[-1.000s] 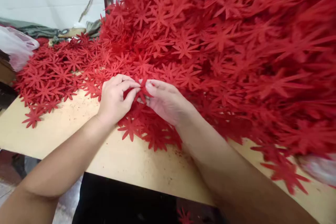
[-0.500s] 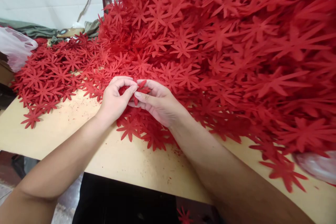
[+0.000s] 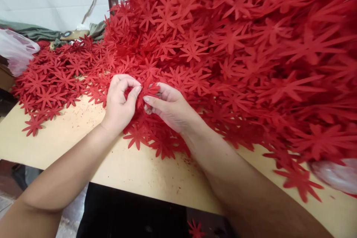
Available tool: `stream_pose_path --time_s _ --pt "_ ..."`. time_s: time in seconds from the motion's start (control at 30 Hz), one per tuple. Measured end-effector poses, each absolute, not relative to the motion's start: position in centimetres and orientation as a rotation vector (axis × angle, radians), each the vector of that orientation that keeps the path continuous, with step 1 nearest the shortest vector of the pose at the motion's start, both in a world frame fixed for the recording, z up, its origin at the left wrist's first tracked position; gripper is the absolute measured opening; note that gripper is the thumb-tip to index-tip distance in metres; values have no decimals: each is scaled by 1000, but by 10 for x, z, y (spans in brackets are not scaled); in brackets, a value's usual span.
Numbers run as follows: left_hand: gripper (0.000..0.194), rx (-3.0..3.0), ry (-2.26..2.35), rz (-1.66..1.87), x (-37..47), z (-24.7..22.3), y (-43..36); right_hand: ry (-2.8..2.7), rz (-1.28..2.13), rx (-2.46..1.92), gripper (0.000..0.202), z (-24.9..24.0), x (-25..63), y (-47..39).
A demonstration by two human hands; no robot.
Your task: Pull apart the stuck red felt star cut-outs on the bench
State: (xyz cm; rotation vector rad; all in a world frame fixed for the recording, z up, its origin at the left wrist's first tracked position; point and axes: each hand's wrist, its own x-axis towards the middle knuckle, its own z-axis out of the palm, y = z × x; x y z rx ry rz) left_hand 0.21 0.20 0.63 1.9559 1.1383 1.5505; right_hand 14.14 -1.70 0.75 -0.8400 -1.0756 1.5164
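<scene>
A red fabric flower cutout (image 3: 150,89) with long narrow petals is held up between my hands, over the table. My right hand (image 3: 170,108) grips it from the right, thumb in front and fingers behind. The thumb and forefinger of my left hand (image 3: 121,100) are pinched together at the flower's left side; whether a petal is caught between them is hard to see. Loose red cutouts (image 3: 138,135) of the same shape lie just below my hands. Behind them rises a large heap of red flower cutouts (image 3: 192,48).
A lower pile of red flowers (image 3: 46,95) spreads over the left of the wooden table (image 3: 134,171). At far left hangs a white plastic bag (image 3: 18,50). Clear plastic (image 3: 337,174) lies at the right. Green cloth (image 3: 30,30) rests along the wall.
My left hand has shifted slightly left, away from the right hand. The flower's petals now stand up and show more between my hands.
</scene>
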Motion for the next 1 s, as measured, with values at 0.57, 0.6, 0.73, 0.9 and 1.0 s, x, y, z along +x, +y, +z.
stream_pose_path --time_s 0.57,0.6,0.73,0.9,1.0 --pt "17 1380 1085 1114 6 17 3 -1078 1568 -881 48 1 136 -17" --pt "19 1357 1093 1120 7 18 2 -1107 1560 -879 47 0 137 -17" --pt "24 1276 1096 1134 9 23 -1 -1187 1510 -909 41 -1 140 -17" --pt "24 1153 1057 1177 12 26 -5 -1253 1496 -931 31 4 140 -20" --pt "25 1112 1048 1215 18 27 -7 -1291 1487 -927 24 8 141 -21"
